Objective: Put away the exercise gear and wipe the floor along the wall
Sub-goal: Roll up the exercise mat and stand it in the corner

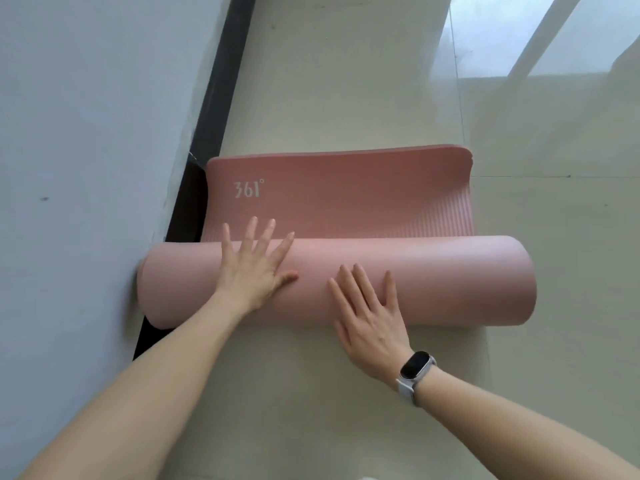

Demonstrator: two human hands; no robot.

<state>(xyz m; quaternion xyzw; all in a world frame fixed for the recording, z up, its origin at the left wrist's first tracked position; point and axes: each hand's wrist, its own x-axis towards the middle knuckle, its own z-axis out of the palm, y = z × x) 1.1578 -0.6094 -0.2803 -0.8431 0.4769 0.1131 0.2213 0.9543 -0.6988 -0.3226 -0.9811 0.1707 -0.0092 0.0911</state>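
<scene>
Pale, glossy floor tiles (pixel 346 98) fill most of the view, with thin grout lines between them and bright window light reflected across the upper right corner. Along the left side runs a light grey wall (pixel 86 133), and a dark baseboard (pixel 221 81) marks the line where wall meets floor.

On the tiles, close against that wall, lies a pink exercise mat (pixel 346 202). Most of it is wound into a thick roll (pixel 450 282) lying crosswise in front of the person; the roll's left end touches the wall and hides part of the baseboard. Beyond the roll a short stretch of mat lies flat on the floor, showing a ribbed surface and a white "361°" logo (pixel 248 189) near its left edge. The far edge of this flat part curls up slightly at the right corner.

Both bare forearms reach forward from the bottom of the picture. The left hand (pixel 254 268) lies palm down on top of the roll, fingers straight and fanned apart, their tips reaching the roll's far side where it meets the flat section, thumb stretched out to the right. The right hand (pixel 370 317) also lies flat, fingers straight and slightly spread, pressing on the near side of the roll, with the heel of the hand low, near the floor. A smartwatch (pixel 417 365) with a dark screen and a light strap sits on the right wrist.
</scene>
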